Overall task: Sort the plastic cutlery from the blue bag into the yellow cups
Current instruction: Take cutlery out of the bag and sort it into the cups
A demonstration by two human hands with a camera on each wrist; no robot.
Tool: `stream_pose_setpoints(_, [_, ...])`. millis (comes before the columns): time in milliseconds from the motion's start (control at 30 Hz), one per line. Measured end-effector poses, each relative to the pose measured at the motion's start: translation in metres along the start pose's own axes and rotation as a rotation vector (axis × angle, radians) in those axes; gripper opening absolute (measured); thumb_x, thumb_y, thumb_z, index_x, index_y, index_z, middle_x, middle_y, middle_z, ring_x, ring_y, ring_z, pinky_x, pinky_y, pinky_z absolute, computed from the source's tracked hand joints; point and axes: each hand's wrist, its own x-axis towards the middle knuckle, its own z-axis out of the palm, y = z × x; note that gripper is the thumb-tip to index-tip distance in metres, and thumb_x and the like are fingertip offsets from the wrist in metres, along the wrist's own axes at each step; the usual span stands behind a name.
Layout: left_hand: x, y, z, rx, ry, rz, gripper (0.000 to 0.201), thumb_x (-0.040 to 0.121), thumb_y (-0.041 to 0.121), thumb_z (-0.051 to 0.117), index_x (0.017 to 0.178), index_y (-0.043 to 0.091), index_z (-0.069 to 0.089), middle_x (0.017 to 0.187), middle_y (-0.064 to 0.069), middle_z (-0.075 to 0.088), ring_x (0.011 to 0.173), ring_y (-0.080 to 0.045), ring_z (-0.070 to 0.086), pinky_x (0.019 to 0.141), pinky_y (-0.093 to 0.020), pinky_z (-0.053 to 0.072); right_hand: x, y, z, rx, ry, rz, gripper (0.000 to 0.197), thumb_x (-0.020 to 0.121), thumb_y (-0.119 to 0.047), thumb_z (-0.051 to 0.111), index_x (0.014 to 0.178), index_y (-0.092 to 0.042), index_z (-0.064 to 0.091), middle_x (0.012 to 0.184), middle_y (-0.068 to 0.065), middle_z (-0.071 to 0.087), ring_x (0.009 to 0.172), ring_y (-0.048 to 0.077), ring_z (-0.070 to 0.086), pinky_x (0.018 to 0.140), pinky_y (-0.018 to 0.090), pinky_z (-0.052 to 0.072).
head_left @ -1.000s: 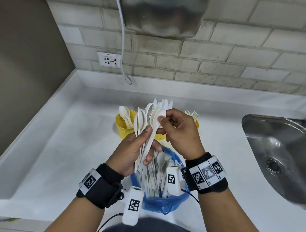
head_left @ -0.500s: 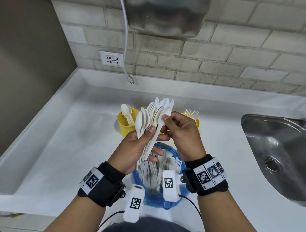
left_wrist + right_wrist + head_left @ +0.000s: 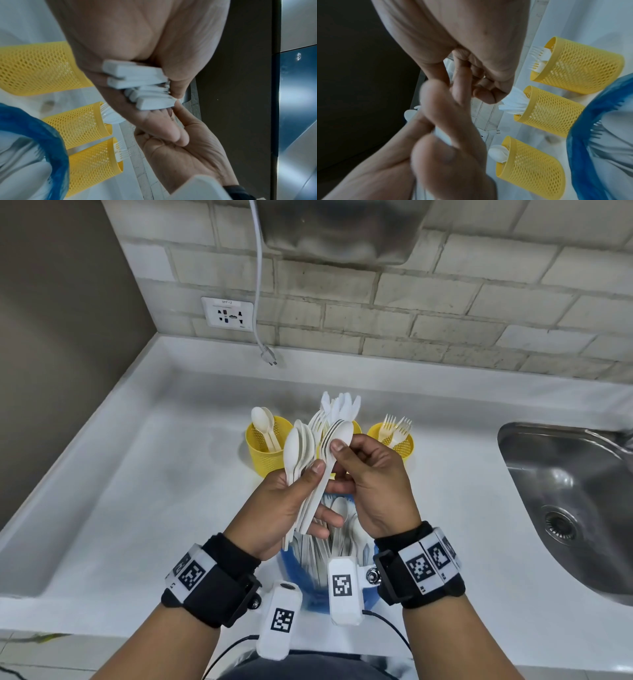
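- Since a second ago both my hands have risen a little off the blue bag (image 3: 301,573) toward the three yellow cups, and the cups now show more fully beyond my knuckles; the bundle has come up with them.
- On the white surface (image 3: 144,508) the cups stand in a row past my hands: the left cup (image 3: 263,450) with spoons in it, the middle cup (image 3: 551,112) with what look like knives, the right cup (image 3: 399,445) with forks. The bag sits nearest me, below my wrists, with more cutlery inside.
- My left hand (image 3: 284,508) is the holder: its grip is closed round a bundle of spoons (image 3: 301,453) at the handles, bowls up and tilted away from me.
- My right hand (image 3: 373,484) has a narrow grip, thumb and fingers pinching a few spoons (image 3: 339,436) near the bowl end, fanned out to the right of the bundle.
- What the next move turns on: the handles run down toward the bag and the bowls point at the cups, so the spoons lie handle-low. The spoon cup is to the left, nearer my left hand; from the blurred right wrist view I can't be sure how many pieces the pinch holds.
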Motion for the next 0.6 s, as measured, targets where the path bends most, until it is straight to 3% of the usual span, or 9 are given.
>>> stream_pose_setpoints(67, [-0.002,0.000,0.002,-0.006,-0.010,-0.005,0.039,0.094,0.044,0.051,0.117,0.018,0.068,0.096,-0.009,0.078,0.057,-0.022,0.069,0.050,-0.029,0.058,-0.004,0.000,0.002,0.022,0.003,0.027,0.015,0.100,-0.013,0.063,0.094,0.001,0.064,0.070,0.005,0.067,0.066,0.019,0.068,0.063,0.035,0.062])
stream_pose_setpoints(133, [-0.005,0.000,0.005,-0.019,-0.027,-0.003,0.039,0.093,0.044,0.051,0.113,0.017,0.069,0.086,-0.005,0.077,0.052,-0.020,0.066,0.047,-0.028,0.056,-0.007,0.001,0.002,0.041,-0.035,0.074,0.028,0.102,-0.022,0.061,0.099,0.006,0.063,0.082,0.021,0.063,0.079,0.034,0.067,0.072,0.041,0.061])
stream_pose_setpoints(200, [-0.006,0.000,0.006,-0.031,-0.045,-0.003,0.039,0.094,0.043,0.050,0.111,0.014,0.068,0.080,-0.004,0.075,0.049,-0.019,0.065,0.045,-0.028,0.056,-0.011,0.001,0.003,0.057,-0.083,0.106,0.032,0.104,-0.027,0.057,0.104,0.004,0.065,0.093,0.029,0.065,0.086,0.038,0.068,0.076,0.042,0.060])
stream_pose_setpoints(300, [-0.007,-0.001,0.005,-0.024,-0.065,-0.011,0.039,0.094,0.044,0.050,0.113,0.015,0.068,0.084,-0.006,0.076,0.053,-0.020,0.066,0.045,-0.028,0.056,-0.016,-0.003,0.004,0.108,-0.067,0.101,0.028,0.106,-0.026,0.053,0.101,-0.002,0.067,0.088,0.018,0.072,0.080,0.031,0.072,0.069,0.038,0.060])
stream_pose_setpoints(400, [-0.009,-0.003,0.001,0.027,-0.106,-0.011,0.044,0.097,0.045,0.047,0.124,0.017,0.066,0.101,-0.013,0.077,0.058,-0.021,0.066,0.045,-0.026,0.054,-0.014,-0.004,0.002,0.166,0.063,0.092,0.029,0.107,-0.028,0.051,0.093,-0.006,0.065,0.074,0.006,0.067,0.060,0.020,0.066,0.049,0.027,0.052])
stream_pose_setpoints(433, [-0.010,-0.003,0.000,0.056,-0.119,-0.004,0.045,0.098,0.046,0.046,0.129,0.019,0.065,0.105,-0.014,0.077,0.057,-0.021,0.065,0.044,-0.025,0.052,-0.011,-0.004,-0.001,0.182,0.109,0.087,0.031,0.107,-0.030,0.051,0.091,-0.007,0.063,0.074,0.005,0.064,0.059,0.021,0.062,0.048,0.026,0.049])
stream_pose_setpoints(533, [-0.009,-0.006,-0.003,0.137,-0.095,0.027,0.045,0.099,0.045,0.045,0.132,0.022,0.064,0.104,-0.009,0.077,0.049,-0.015,0.057,0.040,-0.023,0.045,-0.004,-0.005,-0.010,0.345,0.206,0.048,0.028,0.105,-0.031,0.048,0.092,-0.008,0.057,0.079,0.008,0.062,0.068,0.025,0.060,0.066,0.036,0.053])
stream_pose_setpoints(600, [-0.007,-0.009,-0.005,0.188,-0.055,0.052,0.039,0.101,0.043,0.045,0.126,0.023,0.068,0.094,-0.004,0.074,0.044,-0.012,0.046,0.038,-0.021,0.037,-0.002,-0.010,-0.018,0.440,0.262,0.013,0.025,0.107,-0.029,0.045,0.094,-0.009,0.052,0.079,0.011,0.063,0.059,0.025,0.060,0.058,0.033,0.053])
